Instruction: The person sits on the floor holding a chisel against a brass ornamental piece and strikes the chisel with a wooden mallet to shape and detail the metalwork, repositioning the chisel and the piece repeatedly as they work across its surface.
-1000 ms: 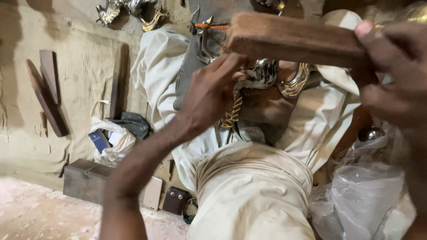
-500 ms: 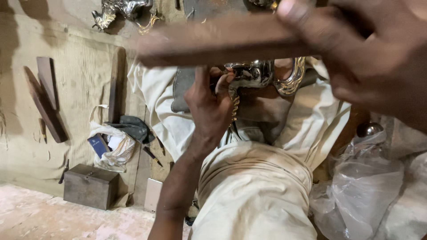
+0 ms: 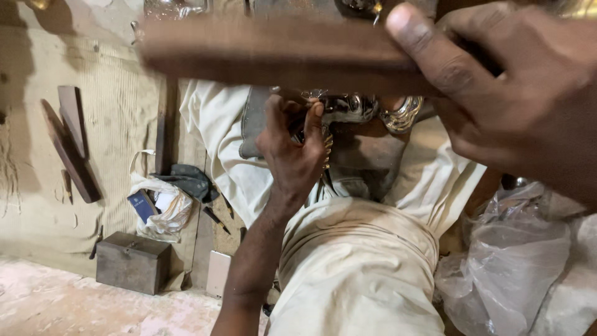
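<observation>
1. Head view looks down on a person seated on the ground in pale, dusty trousers [image 3: 354, 274], knees apart
2. Right hand [image 3: 516, 93] fills the upper right of the picture, very near the camera; its thumb and fingers are wrapped tight around a brown wooden block [image 3: 273, 53] that runs as a blurred bar across the top
3. Left hand [image 3: 295, 149] is lower and at the middle, with its forearm coming up from the bottom edge; the thumb and bent fingers are drawn together in a pinch on a shiny silver-coloured metal piece [image 3: 351, 107]
4. That metal piece sits at the person's lap, just below the wooden block and apart from it, beside a brassy ring-shaped piece [image 3: 403, 117] on its right; whether the two are joined cannot be told
5. A short brassy chain-like strip [image 3: 327, 148] hangs just beside the left fingers
6. On the left, a small grey metal box [image 3: 132, 261] stands on the floor, near a white plastic bag [image 3: 163, 208] holding a blue item [image 3: 143, 205], with a dark cloth [image 3: 189, 180] just above it
7. Dark wooden slats [image 3: 69, 146] lie on the woven mat [image 3: 118, 112] further left
8. A crumpled clear plastic bag [image 3: 510, 255] lies at the right, beside the person's leg
</observation>
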